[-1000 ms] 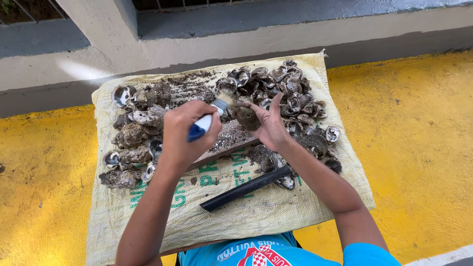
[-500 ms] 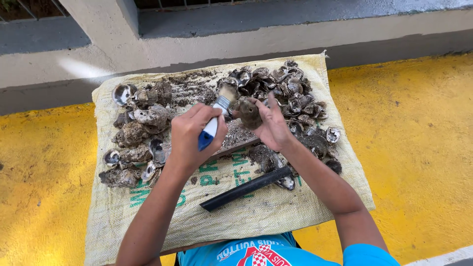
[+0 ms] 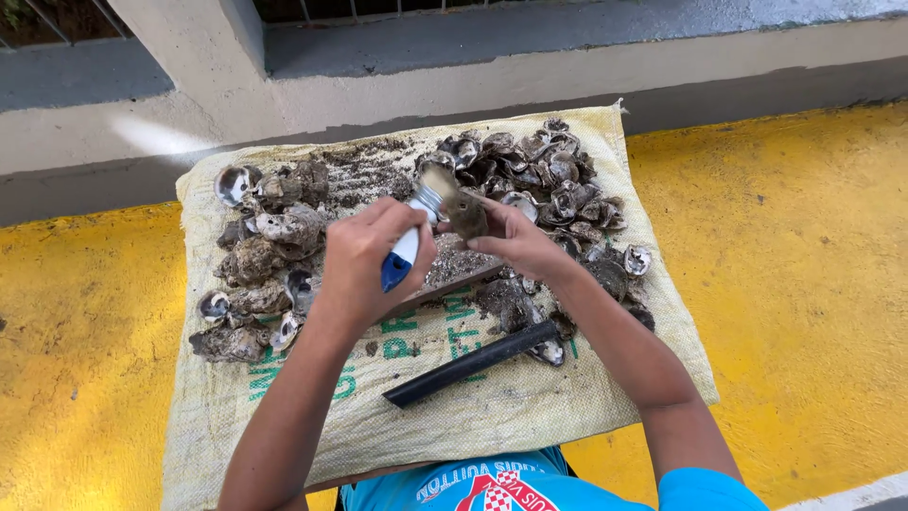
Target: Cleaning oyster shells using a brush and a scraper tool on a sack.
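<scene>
I see both hands raised over the middle of the woven sack (image 3: 284, 445), close together, nearly meeting at the work. The left hand (image 3: 364, 265) is wrapped around a brush (image 3: 416, 222) with a white and blue handle; the handle's long axis runs from lower left up to upper right, blue end low by the heel of the hand, bristles high and pointing toward the right hand. The right hand (image 3: 515, 241) is clamped on a dark shell (image 3: 466, 216), held at its fingertips just left of the palm. The bristle tip sits against or just beside the shell's upper left edge; I cannot tell whether they touch. So the shell lies up and right of the left hand, and the right hand is the nearer. A black bar (image 3: 473, 362) lies on the sack below both hands, slanting the same way. Shell heaps (image 3: 539, 175) flank the hands on either side.
</scene>
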